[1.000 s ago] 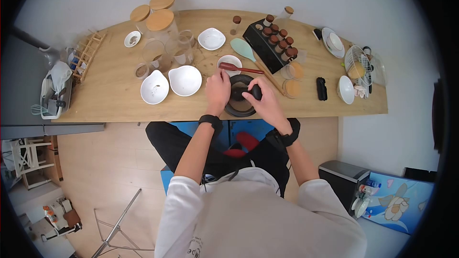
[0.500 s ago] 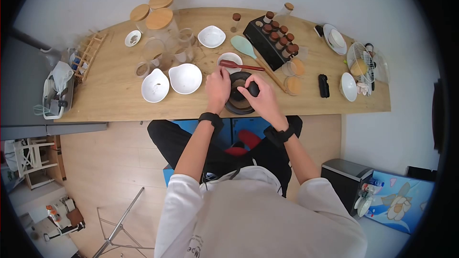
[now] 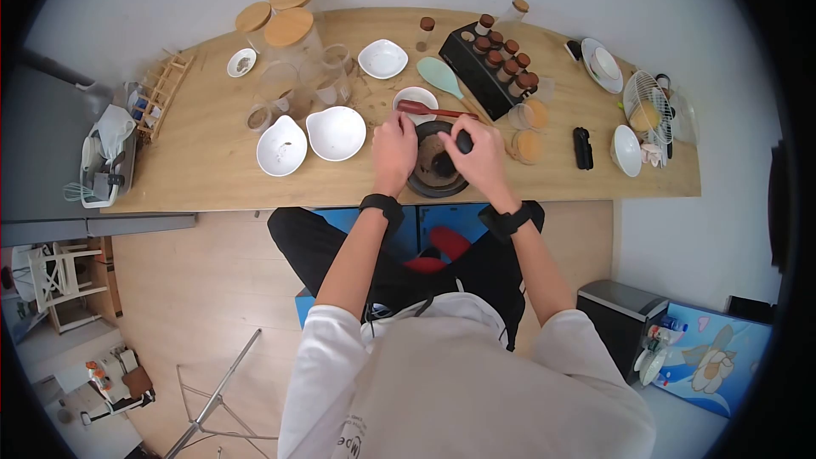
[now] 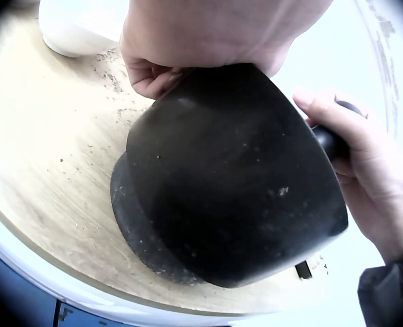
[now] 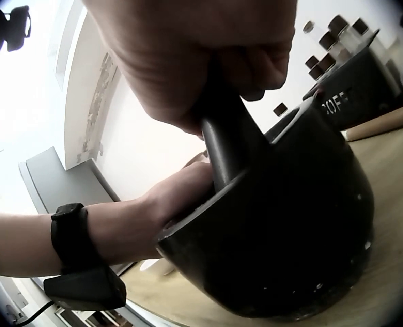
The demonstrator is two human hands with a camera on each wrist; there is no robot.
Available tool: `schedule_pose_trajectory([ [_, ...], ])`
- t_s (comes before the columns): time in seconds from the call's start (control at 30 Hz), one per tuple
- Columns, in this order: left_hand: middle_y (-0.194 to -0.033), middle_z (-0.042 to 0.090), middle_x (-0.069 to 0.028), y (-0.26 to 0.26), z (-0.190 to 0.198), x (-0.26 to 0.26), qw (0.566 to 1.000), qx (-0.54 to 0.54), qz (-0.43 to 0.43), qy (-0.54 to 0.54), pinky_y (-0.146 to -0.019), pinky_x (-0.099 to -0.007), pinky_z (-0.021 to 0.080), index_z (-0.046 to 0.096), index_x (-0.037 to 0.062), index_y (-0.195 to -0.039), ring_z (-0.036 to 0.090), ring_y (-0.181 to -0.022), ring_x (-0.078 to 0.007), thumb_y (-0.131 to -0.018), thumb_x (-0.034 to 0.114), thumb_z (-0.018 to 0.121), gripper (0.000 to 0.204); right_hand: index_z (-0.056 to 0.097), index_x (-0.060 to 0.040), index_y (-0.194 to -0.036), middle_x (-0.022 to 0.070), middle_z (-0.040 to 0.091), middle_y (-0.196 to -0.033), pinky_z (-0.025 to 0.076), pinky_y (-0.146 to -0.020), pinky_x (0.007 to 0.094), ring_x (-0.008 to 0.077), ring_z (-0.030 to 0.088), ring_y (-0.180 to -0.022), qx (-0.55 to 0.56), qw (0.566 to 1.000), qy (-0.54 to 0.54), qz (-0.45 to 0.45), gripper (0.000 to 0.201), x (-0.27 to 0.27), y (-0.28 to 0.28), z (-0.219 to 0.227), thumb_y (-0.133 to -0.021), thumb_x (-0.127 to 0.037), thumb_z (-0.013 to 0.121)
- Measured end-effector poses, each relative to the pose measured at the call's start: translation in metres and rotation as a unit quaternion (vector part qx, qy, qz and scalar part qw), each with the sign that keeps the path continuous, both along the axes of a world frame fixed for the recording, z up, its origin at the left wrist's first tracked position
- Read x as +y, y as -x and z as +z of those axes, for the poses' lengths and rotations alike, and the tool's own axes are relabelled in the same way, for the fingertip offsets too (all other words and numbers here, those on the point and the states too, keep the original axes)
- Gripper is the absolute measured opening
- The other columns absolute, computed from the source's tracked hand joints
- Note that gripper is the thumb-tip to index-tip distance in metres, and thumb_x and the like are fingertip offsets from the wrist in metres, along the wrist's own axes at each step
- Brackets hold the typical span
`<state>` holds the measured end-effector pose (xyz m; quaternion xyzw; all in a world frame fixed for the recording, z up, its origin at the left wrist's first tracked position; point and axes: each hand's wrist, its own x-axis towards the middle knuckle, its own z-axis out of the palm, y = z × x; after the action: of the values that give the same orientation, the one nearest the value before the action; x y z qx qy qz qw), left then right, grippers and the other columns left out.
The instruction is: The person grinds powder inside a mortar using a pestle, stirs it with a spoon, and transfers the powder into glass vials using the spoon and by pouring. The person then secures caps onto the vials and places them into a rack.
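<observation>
My left hand (image 3: 395, 155) grips the near-left wall of a black stone mortar (image 3: 438, 192), with curled fingers over its rim in the left wrist view. The pestle (image 3: 443, 164) leans inside the mortar, its rounded black knob wrapped by my right hand (image 3: 483, 160). Brown ground powder (image 3: 430, 150) covers the mortar's floor around the pestle head. In the right wrist view, the pestle shaft (image 5: 228, 146) slants down past the rim. Just beyond the mortar, a dark red spatula (image 3: 425, 108) lies across a small white bowl (image 3: 416, 96).
Two white spouted bowls (image 3: 337, 133) stand left of the mortar, near several glass jars with wooden lids (image 3: 289, 27). A mint spoon (image 3: 439, 76) and a black rack (image 3: 476, 68) of brown-capped bottles lie beyond. Dark crumbs are scattered on the wooden table (image 3: 195, 153).
The pestle head has shifted right inside the mortar, and its knob has tipped away from the body with the right hand. More powder shows. The left hand keeps its hold.
</observation>
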<state>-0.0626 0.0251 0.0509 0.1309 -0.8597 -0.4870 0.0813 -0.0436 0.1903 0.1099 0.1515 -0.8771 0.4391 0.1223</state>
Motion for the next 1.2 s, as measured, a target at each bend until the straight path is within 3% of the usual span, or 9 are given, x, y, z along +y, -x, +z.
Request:
schedule_pose_trajectory([
  [0.07,-0.094,0.073,-0.0313,0.001,0.0,0.002,1.0,0.001,0.001,-0.005,-0.082,-0.0612,0.054,0.073,-0.0004,-0.104,0.07,-0.092,-0.0525,-0.107,0.027,0.054,0.034,0.062,-0.002,-0.085,0.0173,0.061,-0.071,0.048,-0.062,0.0436,0.0392,0.06,-0.065,0.0,0.995,-0.012,-0.095,0.025,0.002,0.005,-0.002,-0.09,-0.015,0.084],
  [0.2,-0.095,0.073,-0.0313,0.001,0.003,0.002,1.0,-0.006,-0.002,0.002,-0.082,-0.0614,0.054,0.073,-0.0005,-0.102,0.069,-0.092,-0.0529,-0.106,0.027,0.053,0.034,0.059,-0.0014,-0.085,0.0135,0.062,-0.076,0.048,-0.065,0.0392,0.0341,0.059,-0.066,0.022,0.992,0.076,-0.093,0.029,-0.025,-0.003,-0.01,-0.091,-0.015,0.084],
  [0.43,-0.094,0.073,-0.0307,-0.001,0.004,0.002,1.0,0.001,-0.001,-0.01,-0.081,-0.0617,0.054,0.073,-0.0006,-0.102,0.069,-0.092,-0.0527,-0.106,0.027,0.054,0.033,0.06,-0.0015,-0.083,0.0146,0.06,-0.069,0.046,-0.06,0.0396,0.0339,0.057,-0.061,-0.013,0.999,0.013,-0.036,0.029,0.006,0.008,-0.007,-0.091,-0.016,0.083],
  [0.57,-0.094,0.073,-0.0305,0.002,0.004,0.004,1.0,0.0,0.005,0.0,-0.081,-0.0613,0.054,0.073,-0.0005,-0.102,0.07,-0.092,-0.0522,-0.106,0.027,0.054,0.033,0.06,-0.001,-0.083,0.0167,0.061,-0.069,0.047,-0.061,0.0406,0.0359,0.06,-0.062,-0.009,0.989,0.009,-0.146,0.03,-0.008,0.011,-0.001,-0.091,-0.018,0.083],
  [0.67,-0.093,0.074,-0.0295,0.0,0.001,0.002,1.0,-0.014,0.002,0.017,-0.082,-0.0565,0.056,0.075,-0.0018,-0.104,0.071,-0.091,-0.0502,-0.105,0.027,0.056,0.035,0.061,-0.0007,-0.084,0.0181,0.063,-0.072,0.047,-0.063,0.0416,0.0373,0.06,-0.066,0.005,0.995,0.046,-0.089,0.031,-0.021,0.006,-0.007,-0.092,-0.02,0.083],
  [0.73,-0.093,0.073,-0.0302,0.001,-0.001,0.002,1.0,0.003,0.0,-0.005,-0.081,-0.0617,0.055,0.073,0.001,-0.101,0.07,-0.091,-0.0519,-0.106,0.028,0.055,0.033,0.063,-0.0016,-0.085,0.0193,0.063,-0.072,0.048,-0.063,0.0435,0.0399,0.06,-0.065,-0.011,1.0,0.024,-0.011,0.03,-0.017,0.009,-0.007,-0.092,-0.023,0.083],
  [0.83,-0.093,0.073,-0.0303,0.001,-0.001,0.003,1.0,-0.004,0.002,0.011,-0.081,-0.0617,0.055,0.073,0.0012,-0.102,0.07,-0.091,-0.052,-0.106,0.028,0.055,0.033,0.065,-0.0031,-0.085,0.02,0.063,-0.069,0.048,-0.061,0.0454,0.0418,0.061,-0.064,-0.083,0.991,-0.102,-0.039,0.028,0.001,0.021,0.002,-0.091,-0.024,0.083],
  [1.0,-0.093,0.073,-0.0302,0.001,-0.003,0.003,1.0,-0.009,0.0,0.004,-0.082,-0.062,0.054,0.073,0.0013,-0.102,0.07,-0.091,-0.0521,-0.106,0.028,0.055,0.032,0.066,-0.0044,-0.085,0.0203,0.064,-0.069,0.048,-0.06,0.0479,0.0441,0.063,-0.066,0.005,0.992,-0.038,-0.123,0.027,-0.012,0.026,-0.008,-0.089,-0.025,0.083],
  [1.2,-0.092,0.073,-0.0302,0.001,-0.001,0.002,1.0,-0.003,0.002,0.013,-0.08,-0.0622,0.054,0.072,0.0011,-0.102,0.07,-0.09,-0.0521,-0.106,0.027,0.056,0.031,0.064,-0.0035,-0.084,0.0194,0.064,-0.07,0.049,-0.064,0.0471,0.0415,0.064,-0.069,-0.102,0.992,-0.079,0.007,0.03,-0.001,0.02,0.007,-0.092,-0.026,0.083],
])
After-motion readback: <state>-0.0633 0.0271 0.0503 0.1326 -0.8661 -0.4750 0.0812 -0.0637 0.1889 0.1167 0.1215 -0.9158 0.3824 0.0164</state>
